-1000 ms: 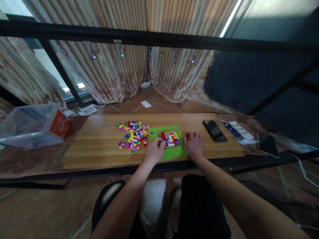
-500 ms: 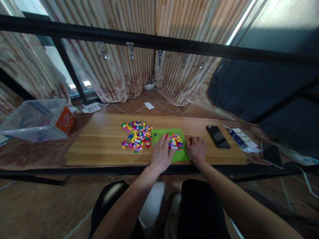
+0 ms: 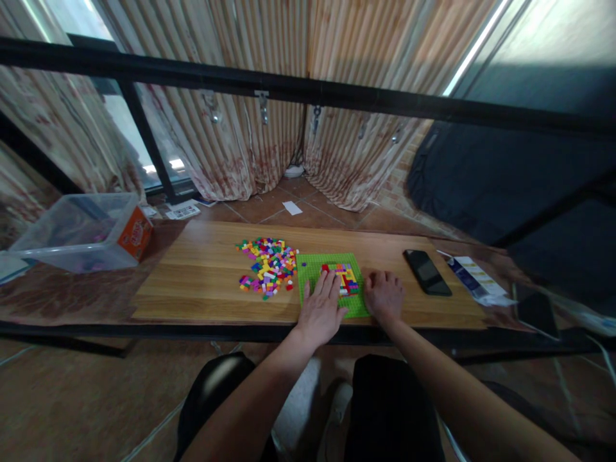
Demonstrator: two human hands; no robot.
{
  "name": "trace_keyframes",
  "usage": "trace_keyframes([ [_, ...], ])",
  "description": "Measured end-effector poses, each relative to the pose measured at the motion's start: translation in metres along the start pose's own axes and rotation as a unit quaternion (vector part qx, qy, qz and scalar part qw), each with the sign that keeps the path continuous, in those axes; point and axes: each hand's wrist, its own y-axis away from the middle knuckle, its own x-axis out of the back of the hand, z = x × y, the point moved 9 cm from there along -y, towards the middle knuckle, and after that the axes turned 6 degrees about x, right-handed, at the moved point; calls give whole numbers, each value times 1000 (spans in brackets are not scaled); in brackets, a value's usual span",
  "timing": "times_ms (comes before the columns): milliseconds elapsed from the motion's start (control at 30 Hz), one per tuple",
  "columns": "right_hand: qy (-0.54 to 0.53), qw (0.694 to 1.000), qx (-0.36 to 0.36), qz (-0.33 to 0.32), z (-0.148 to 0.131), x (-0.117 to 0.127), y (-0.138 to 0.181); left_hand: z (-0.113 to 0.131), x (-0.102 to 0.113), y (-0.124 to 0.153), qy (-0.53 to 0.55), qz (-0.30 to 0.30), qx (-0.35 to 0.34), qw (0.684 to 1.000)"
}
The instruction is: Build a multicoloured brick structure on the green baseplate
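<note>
A green studded baseplate (image 3: pixel 312 260) lies on the wooden board, with a block of colourful toy bricks (image 3: pixel 347 277) built on it. My left hand (image 3: pixel 320 314) lies over the plate's lower left part, fingers stretched out and the fingertips at the left side of the built bricks. It hides part of them. By the plate's right edge my right hand (image 3: pixel 385 295) rests with curled fingers; what is under them, if anything, is hidden. A single dark blue piece (image 3: pixel 304 264) sits near the plate's upper left corner. Left of the plate spreads a pile of loose bricks (image 3: pixel 269 266).
A black phone (image 3: pixel 427 273) lies on the wooden board (image 3: pixel 192 276), right of my hands. Beyond the right end are printed papers (image 3: pixel 479 279) and a dark tablet-like device (image 3: pixel 536 311). A clear plastic bin (image 3: pixel 81 237) stands at the left. A black bar (image 3: pixel 289 90) crosses above.
My left hand has drawn back slightly toward me and flattened, uncovering red bricks at the upper left of the built block. My right hand stays by the plate. The view has shifted a little.
</note>
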Motion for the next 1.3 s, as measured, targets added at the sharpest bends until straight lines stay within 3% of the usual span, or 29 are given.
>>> trace_keyframes([
  [200,-3,1000,3,-1,-1,0,1,-45,30,-28,12,90,100,991],
  [367,1,1000,4,0,1,-1,1,-72,27,-49,-31,54,116,991],
  [633,-4,1000,3,5,0,-1,1,-77,32,-36,-46,73,116,990],
  [933,-14,1000,2,4,1,-2,0,-104,38,-25,-66,50,136,987],
  [1067,-11,1000,5,2,0,-1,1,-97,42,-21,-66,72,126,987],
  [1200,-7,1000,1,3,1,-1,0,-68,37,-12,-53,102,100,988],
  [1300,-8,1000,3,3,1,-2,0,-41,18,-7,-21,63,62,996],
])
